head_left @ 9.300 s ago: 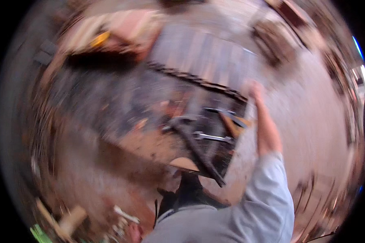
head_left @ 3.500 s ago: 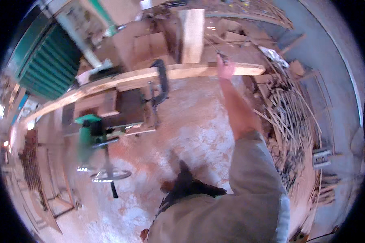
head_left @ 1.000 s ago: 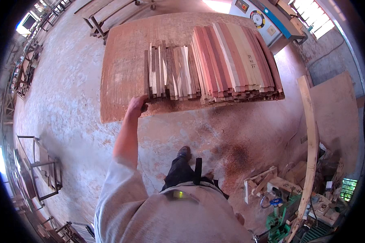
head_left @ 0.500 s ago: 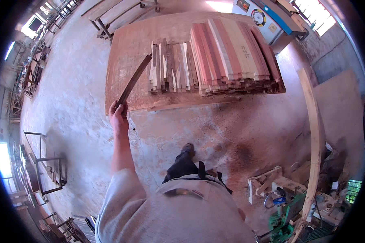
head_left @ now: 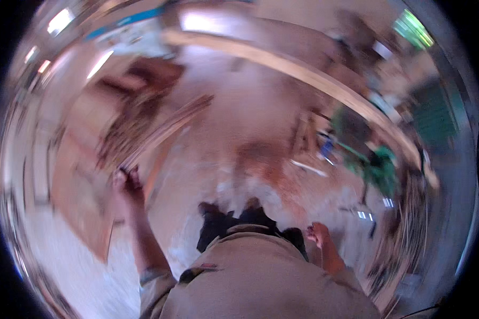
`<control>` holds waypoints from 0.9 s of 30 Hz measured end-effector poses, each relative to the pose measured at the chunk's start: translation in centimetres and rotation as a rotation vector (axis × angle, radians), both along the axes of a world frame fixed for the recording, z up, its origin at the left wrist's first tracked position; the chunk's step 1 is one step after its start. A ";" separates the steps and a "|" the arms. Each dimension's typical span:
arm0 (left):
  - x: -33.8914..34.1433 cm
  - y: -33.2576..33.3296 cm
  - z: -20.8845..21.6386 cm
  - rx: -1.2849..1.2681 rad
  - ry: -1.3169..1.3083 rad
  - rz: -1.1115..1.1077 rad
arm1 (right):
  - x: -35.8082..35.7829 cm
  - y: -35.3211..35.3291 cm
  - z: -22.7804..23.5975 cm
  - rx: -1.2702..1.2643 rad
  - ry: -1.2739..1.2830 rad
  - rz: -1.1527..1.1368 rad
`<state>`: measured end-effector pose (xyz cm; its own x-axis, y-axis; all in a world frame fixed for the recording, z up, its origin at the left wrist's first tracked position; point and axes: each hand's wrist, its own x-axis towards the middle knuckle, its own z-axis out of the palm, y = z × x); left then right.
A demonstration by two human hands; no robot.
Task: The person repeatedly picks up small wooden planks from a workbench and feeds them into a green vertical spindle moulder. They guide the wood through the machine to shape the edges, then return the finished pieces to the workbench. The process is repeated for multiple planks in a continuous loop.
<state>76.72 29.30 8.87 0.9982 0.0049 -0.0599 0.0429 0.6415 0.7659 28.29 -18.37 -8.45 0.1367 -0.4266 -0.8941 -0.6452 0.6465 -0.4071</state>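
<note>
Head view: left hand (head_left: pixel 127 183) gripping a strip (head_left: pixel 170 126).
The strip runs forward and rightward from the left fingers, closed on its near end; blurred sticks (head_left: pixel 130 122) lie just beyond them, a board (head_left: pixel 80 207) beside and leftward. The right hand (head_left: pixel 316 233) is well apart, fingers curled; I cannot tell if they hold anything. A beam (head_left: pixel 303 70) arches far ahead.

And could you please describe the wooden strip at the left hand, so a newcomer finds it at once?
Start at the wide brown board on the picture's left, then find the left hand near its edge. From there a long, narrow strip slants up and right. Unlike the blurred stack beside it, it reaches the hand.
</note>
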 end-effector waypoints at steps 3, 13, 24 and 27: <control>2.7 -10.2 -0.7 0.529 -0.075 -0.182 | -6.9 0.3 -1.3 0.008 -0.060 -0.218; 5.9 -41.1 -4.9 0.113 0.245 -0.798 | -14.1 9.4 -2.0 0.026 0.054 -0.699; -0.7 -62.2 -5.6 0.035 0.519 -0.867 | -11.4 11.3 2.4 0.001 0.050 -0.913; 0.9 -64.5 -8.3 0.043 0.493 -0.945 | -10.2 11.1 3.8 -0.089 0.050 -0.948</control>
